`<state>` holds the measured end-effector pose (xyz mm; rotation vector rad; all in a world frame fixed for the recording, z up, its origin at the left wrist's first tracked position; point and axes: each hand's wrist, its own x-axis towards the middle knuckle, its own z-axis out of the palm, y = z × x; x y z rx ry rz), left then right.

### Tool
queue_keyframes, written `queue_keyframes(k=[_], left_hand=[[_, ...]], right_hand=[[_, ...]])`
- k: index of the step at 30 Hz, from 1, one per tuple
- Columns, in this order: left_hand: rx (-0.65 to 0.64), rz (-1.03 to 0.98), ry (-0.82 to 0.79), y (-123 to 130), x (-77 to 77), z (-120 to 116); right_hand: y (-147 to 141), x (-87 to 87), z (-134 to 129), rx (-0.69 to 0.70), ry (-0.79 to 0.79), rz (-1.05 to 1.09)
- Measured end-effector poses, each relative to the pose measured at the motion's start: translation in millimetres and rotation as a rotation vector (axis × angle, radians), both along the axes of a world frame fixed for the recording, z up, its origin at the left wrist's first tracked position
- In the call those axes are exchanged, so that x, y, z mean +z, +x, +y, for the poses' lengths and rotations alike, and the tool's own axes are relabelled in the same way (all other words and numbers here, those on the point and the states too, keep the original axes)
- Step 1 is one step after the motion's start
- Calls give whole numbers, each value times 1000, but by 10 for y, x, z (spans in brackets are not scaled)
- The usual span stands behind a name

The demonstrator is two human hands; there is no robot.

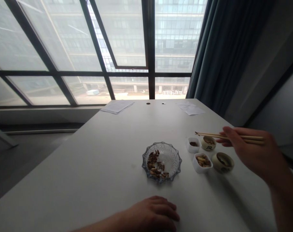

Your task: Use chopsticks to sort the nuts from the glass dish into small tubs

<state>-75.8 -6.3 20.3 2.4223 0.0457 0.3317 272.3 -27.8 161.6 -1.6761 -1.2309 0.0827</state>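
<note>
White table [88, 161] | right hand [252, 154] holding chopsticks [206, 134] | roughly level, tips pointing left

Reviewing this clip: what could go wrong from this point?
The chopsticks in the right hand are over a small ceramic cup and a white square dish; these sit close together, so a slip might tip one. The loose brown pieces near the cut-glass dish's rim might scatter if nudged.
</note>
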Motion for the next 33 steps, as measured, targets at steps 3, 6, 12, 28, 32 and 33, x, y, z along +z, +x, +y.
queue_keyframes(k=[3, 6, 12, 28, 32, 33], left_hand=[[-6, -16, -9, -1, -15, 9], [-7, -20, -11, -6, -17, 3], [0, 5, -1, -15, 15, -11], [-4, -13, 34, -6, -35, 9], [-18, -21, 24, -13, -46, 8], [-17, -22, 19, -14, -42, 6]], right_hand=[[-17, 2, 15, -8, -32, -39], [-22, -5, 21, -6, -35, -38], [-142, 43, 0, 16, 20, 27], [-936, -721, 311, 588, -192, 313], [-967, -750, 327, 578, -205, 316], [-972, -744, 327, 568, -210, 316]])
